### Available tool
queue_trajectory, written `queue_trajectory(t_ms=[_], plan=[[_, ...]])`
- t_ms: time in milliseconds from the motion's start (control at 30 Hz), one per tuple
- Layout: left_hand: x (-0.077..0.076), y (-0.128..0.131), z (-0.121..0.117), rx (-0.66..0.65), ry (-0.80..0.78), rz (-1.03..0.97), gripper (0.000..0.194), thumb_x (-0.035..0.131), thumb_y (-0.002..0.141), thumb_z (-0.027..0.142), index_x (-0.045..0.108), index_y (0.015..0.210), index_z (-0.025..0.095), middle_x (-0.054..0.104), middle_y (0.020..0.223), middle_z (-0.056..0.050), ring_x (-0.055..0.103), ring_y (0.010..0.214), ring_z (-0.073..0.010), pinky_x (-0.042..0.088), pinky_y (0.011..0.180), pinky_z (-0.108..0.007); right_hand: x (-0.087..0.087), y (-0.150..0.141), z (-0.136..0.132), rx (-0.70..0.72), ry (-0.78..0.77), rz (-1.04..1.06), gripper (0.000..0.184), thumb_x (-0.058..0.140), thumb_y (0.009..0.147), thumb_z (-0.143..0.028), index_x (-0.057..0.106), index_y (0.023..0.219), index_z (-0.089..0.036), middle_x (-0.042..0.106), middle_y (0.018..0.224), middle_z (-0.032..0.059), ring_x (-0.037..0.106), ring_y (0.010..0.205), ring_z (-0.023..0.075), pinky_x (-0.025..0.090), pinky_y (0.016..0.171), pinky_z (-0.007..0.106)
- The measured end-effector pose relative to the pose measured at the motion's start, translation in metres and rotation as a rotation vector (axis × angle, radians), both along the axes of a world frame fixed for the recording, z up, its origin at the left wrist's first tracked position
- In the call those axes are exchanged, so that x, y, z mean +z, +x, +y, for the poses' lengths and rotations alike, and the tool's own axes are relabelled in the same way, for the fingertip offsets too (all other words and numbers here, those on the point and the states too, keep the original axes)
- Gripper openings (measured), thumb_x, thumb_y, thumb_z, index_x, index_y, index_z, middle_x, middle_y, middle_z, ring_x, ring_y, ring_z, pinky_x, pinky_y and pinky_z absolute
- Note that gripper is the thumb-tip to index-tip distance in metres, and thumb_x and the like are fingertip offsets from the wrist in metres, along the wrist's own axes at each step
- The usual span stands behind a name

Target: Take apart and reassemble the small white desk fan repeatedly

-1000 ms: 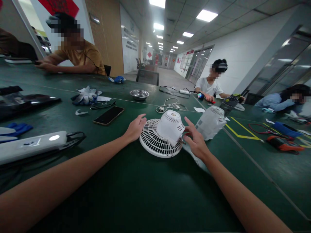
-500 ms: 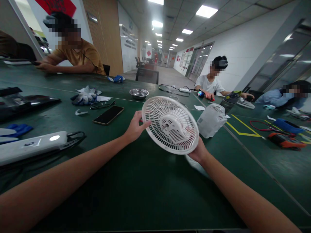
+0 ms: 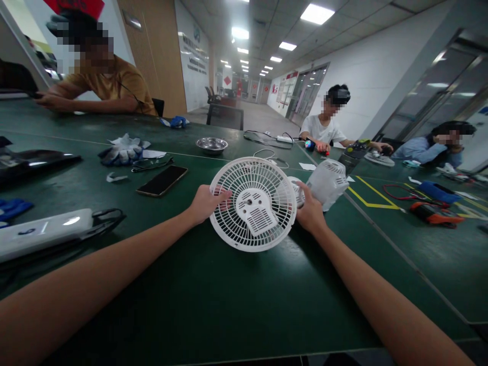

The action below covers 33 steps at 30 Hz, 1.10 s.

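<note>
Holding a round white fan grille (image 3: 256, 207) above the middle of the near edge of the table (image 3: 190, 305), tilting its solid centre plate (image 3: 267, 222) toward the head camera. Pinching the left rim with the left hand (image 3: 202, 204), laying the thumb over the near face and curling the fingers behind the ribs; judging this as a light edge hold, for steadying the disc against turning. Closing the right hand (image 3: 311, 212) around a white housing (image 3: 300, 195) at the grille's right rim, apparently part of the same assembly, the disc hiding much of it. Reading the two-sided hold as a way of sharing weight and setting the tilt, with the slots and holes of the plate facing up for viewing.

Noting a translucent container (image 3: 327, 185) standing just beyond the right hand, toward the right edge. Seeing a phone (image 3: 163, 181) lying flat to the left, near the left hand but apart from the grille. Finding a metal bowl (image 3: 212, 145) farther off, toward the far edge, with a white cord (image 3: 264, 149) lying behind the grille. Recording a long white device (image 3: 46, 231) lying toward the left edge, well apart from both hands.
</note>
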State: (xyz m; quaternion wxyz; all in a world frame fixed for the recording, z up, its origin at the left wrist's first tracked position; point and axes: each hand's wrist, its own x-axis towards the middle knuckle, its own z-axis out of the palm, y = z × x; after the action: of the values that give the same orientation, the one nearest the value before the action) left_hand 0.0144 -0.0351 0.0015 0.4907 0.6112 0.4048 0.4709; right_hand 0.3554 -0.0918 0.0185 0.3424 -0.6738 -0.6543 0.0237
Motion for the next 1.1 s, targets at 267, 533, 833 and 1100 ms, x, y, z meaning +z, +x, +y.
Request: queue_trajectory(t_ms=[267, 533, 833, 1100], plan=[[-0.002, -0.008, 0.009, 0.021, -0.05, -0.019, 0.023, 0.082, 0.082, 0.035, 0.077, 0.09, 0.014, 0.077, 0.079, -0.008, 0.072, 0.067, -0.0204, 0.061, 0.065, -0.036, 0.019, 0.015, -0.004, -0.185, 0.38, -0.192, 0.062, 0.066, 0.085, -0.041, 0.054, 0.142, -0.019, 0.054, 0.136, 0.0197, 0.049, 0.132, 0.0394, 0.039, 0.113, 0.059], [-0.003, -0.007, 0.011, 0.014, -0.117, -0.044, 0.016, 0.081, 0.083, 0.029, 0.077, 0.09, 0.015, 0.079, 0.087, -0.009, 0.075, 0.075, -0.0224, 0.064, 0.073, -0.04, -0.001, 0.089, 0.018, -0.436, 0.153, 0.307, 0.098, 0.085, 0.06, -0.048, 0.043, 0.143, -0.016, 0.063, 0.135, 0.0198, 0.062, 0.12, 0.037, 0.05, 0.103, 0.052], [0.004, -0.006, 0.007, 0.005, -0.124, -0.023, 0.016, 0.081, 0.083, 0.028, 0.076, 0.09, 0.014, 0.078, 0.085, -0.007, 0.074, 0.076, -0.0206, 0.062, 0.075, -0.037, 0.02, 0.069, 0.028, -0.401, 0.551, 0.388, 0.082, 0.084, 0.063, -0.054, 0.049, 0.127, -0.017, 0.071, 0.125, 0.0189, 0.072, 0.11, 0.0346, 0.056, 0.095, 0.049], [0.002, -0.005, 0.01, 0.008, -0.108, -0.032, 0.013, 0.08, 0.084, 0.027, 0.076, 0.086, 0.015, 0.077, 0.082, -0.005, 0.072, 0.073, -0.0184, 0.06, 0.072, -0.033, 0.012, 0.014, 0.023, -0.251, 0.242, 0.255, 0.083, 0.086, 0.059, -0.061, 0.056, 0.123, -0.019, 0.075, 0.114, 0.0174, 0.073, 0.101, 0.0379, 0.055, 0.092, 0.054]])
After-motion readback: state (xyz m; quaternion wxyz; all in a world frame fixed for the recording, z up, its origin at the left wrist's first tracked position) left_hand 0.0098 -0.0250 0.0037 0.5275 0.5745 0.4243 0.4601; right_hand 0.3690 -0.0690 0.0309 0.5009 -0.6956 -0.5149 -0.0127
